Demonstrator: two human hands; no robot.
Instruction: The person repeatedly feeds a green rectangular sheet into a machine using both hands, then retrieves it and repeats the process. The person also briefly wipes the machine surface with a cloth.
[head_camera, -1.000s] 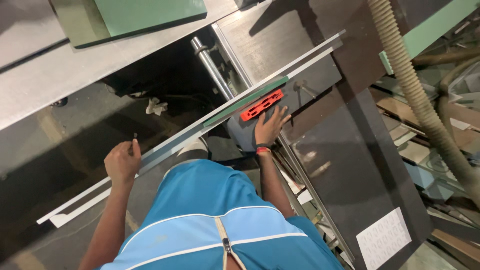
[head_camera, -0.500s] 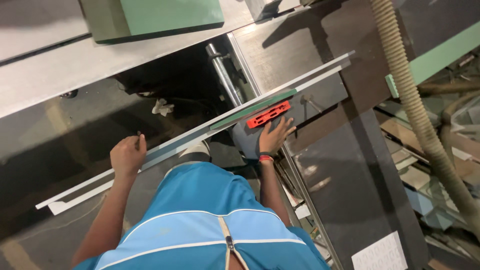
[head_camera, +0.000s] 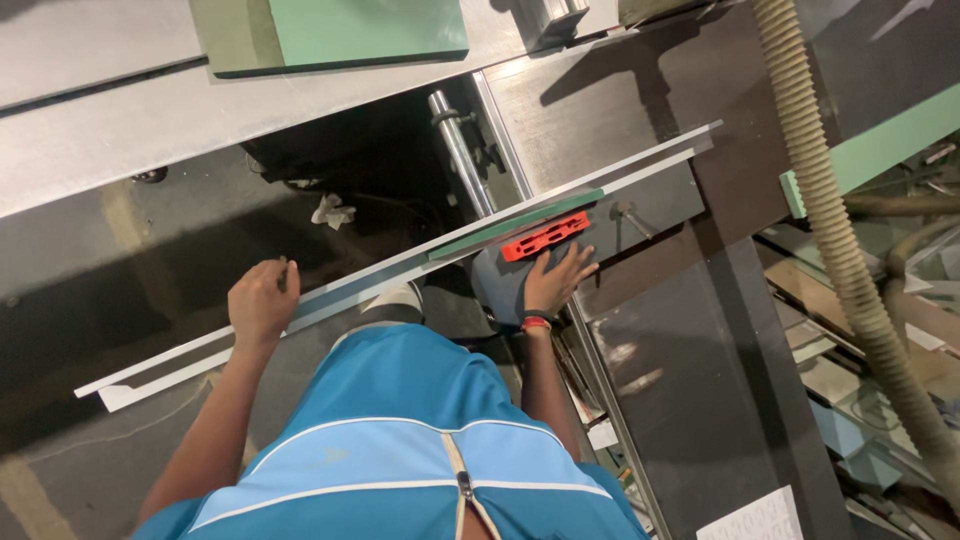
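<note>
Below, the left hand (head_camera: 262, 303) curls shut around the near edge of a long pale strip (head_camera: 400, 272) that runs slantwise away to the right hand. That right hand (head_camera: 556, 283) lies flat, fingers spread, touching a red block (head_camera: 545, 236) just beyond its fingertips, beside the strip.

The long pale strip (head_camera: 400, 275) is lying diagonally across the machine, running from low on the left up to the dark table on the right, thin and straight with a green stretch along its middle. The red slotted block (head_camera: 545, 236) is sitting flat just below that green part, angled the same way.
</note>
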